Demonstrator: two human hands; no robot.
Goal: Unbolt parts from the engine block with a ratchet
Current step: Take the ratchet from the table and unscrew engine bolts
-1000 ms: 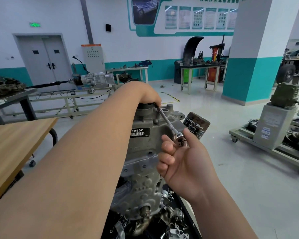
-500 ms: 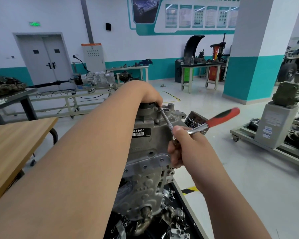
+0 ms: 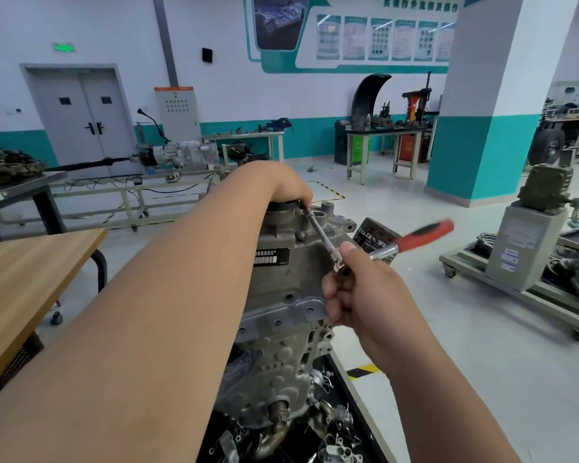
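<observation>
Our right hand (image 3: 358, 295) curls round the head of the ratchet (image 3: 422, 233), just beside the engine block (image 3: 281, 282). The red handle points up and right of that hand. The extension bar (image 3: 321, 233) slants up-left to our left hand (image 3: 286, 188), which is draped over the block's top; we cannot tell its grip.

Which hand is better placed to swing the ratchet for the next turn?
Right. The right hand grips the ratchet at its head, red handle free to the side. The left hand sits atop the engine block at the far end of the extension, away from the handle.
</observation>
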